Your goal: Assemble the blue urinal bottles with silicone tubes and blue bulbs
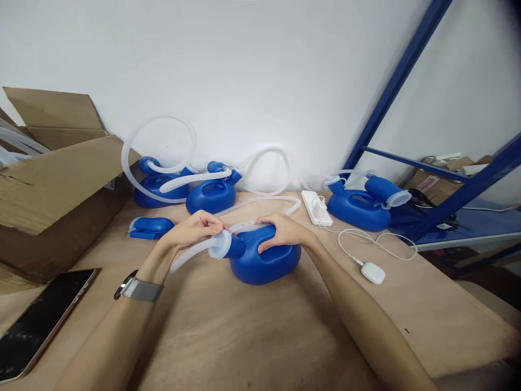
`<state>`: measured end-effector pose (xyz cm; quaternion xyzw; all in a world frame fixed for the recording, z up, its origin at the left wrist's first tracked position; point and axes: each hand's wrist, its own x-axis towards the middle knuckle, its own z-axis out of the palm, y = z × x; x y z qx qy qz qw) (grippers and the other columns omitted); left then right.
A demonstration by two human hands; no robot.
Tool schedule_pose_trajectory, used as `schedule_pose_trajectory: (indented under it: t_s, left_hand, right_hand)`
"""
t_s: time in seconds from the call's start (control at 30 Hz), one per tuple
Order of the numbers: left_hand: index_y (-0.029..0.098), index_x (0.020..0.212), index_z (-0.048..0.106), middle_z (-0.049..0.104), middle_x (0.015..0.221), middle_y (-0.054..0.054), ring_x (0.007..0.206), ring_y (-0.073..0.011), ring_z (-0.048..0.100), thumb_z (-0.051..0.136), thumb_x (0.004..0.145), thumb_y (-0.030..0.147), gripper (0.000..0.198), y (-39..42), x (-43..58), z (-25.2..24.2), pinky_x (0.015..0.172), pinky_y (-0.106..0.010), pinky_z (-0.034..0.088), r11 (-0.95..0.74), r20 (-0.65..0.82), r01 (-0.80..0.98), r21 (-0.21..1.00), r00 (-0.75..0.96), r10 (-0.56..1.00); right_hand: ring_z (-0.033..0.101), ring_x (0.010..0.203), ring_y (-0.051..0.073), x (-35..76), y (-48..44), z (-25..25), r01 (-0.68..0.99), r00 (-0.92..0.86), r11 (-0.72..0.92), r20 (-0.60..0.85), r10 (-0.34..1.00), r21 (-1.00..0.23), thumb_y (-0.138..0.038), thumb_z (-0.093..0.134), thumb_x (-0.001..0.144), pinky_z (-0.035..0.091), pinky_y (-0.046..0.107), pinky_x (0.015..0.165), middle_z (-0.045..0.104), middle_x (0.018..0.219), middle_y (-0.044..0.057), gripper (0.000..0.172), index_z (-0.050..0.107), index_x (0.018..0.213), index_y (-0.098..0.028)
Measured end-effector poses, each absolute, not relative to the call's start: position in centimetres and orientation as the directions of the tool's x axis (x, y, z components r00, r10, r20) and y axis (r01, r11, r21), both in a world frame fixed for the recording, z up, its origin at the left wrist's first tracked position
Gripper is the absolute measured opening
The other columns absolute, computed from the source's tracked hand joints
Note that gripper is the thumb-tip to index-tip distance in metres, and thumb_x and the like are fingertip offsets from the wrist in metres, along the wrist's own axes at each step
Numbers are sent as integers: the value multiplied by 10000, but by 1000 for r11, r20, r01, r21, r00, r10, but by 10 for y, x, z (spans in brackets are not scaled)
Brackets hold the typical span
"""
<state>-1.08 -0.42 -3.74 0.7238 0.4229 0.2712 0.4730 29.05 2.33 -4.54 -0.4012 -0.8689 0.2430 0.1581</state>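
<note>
A blue plastic urinal bottle (268, 266) rests on the wooden table, its neck pointing left. My right hand (283, 231) is wrapped round the bottle's handle. At the neck, my left hand (199, 225) pinches the edge of a translucent white cap (220, 245) that sits on the mouth. From the cap a ribbed translucent hose (189, 254) runs left under my left wrist, and more hose (268, 203) loops behind the bottle. Left of it, a loose blue funnel-shaped piece (151, 227) with a pale rim lies on the table.
Two blue bottles (211, 196) with coiled hoses stand by the wall; another bottle (358, 210) is at right. A white power strip (315, 207) and a cabled white puck (372, 272) lie nearby. Cardboard box (73, 179) and phone (44, 323) are left; blue shelf frame (391, 92) right.
</note>
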Motion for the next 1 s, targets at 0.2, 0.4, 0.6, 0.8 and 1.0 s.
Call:
schedule_pose_trajectory:
  t_s: [0.2, 0.4, 0.6, 0.8, 1.0]
  left_hand:
    - [160, 903, 846, 828, 1002, -148, 986, -320, 748, 754, 781, 719, 579, -2, -11, -37, 891, -411, 596, -144, -14, 281, 949, 493, 870]
    - [237, 1105, 831, 829, 1102, -57, 1005, -287, 748, 694, 864, 667, 512, -18, -21, 3, 927, -380, 586, -297, 59, 625, 722, 371, 927]
    - [205, 1046, 810, 785, 1163, -97, 1118, -352, 705, 640, 958, 542, 387, -42, -5, 18, 769, -387, 549, -346, 338, 931, 117, 290, 896]
    - [117, 1003, 748, 762, 961, -171, 869, -373, 748, 616, 1013, 534, 437, -49, 34, 0, 580, -352, 408, -162, 217, 971, -176, 199, 956]
    - [100, 1003, 728, 758, 909, -182, 845, -385, 752, 516, 1047, 578, 525, -46, 45, -9, 550, -339, 332, -113, 246, 974, -194, 160, 956]
  right_hand:
    - [705, 1180, 361, 288, 23, -46, 661, -574, 506, 61, 817, -555, -648, 918, 616, 528, 470, 1043, 779, 1226, 104, 772, 765, 1224, -199]
    - [686, 1245, 378, 284, 22, -47, 700, -532, 495, 86, 842, -515, -695, 872, 664, 508, 482, 1089, 758, 1316, 123, 822, 743, 1296, -187]
    - [678, 1265, 405, 275, 23, -49, 781, -450, 453, 115, 886, -429, -807, 738, 755, 511, 496, 1078, 728, 1381, 134, 844, 715, 1349, -208]
    - [684, 1265, 396, 270, 20, -48, 825, -396, 406, 111, 912, -393, -819, 701, 787, 512, 467, 1061, 747, 1349, 122, 781, 728, 1304, -234]
    - [696, 1232, 388, 269, 17, -50, 828, -387, 400, 116, 915, -392, -830, 666, 807, 518, 459, 1024, 761, 1320, 109, 729, 731, 1240, -247]
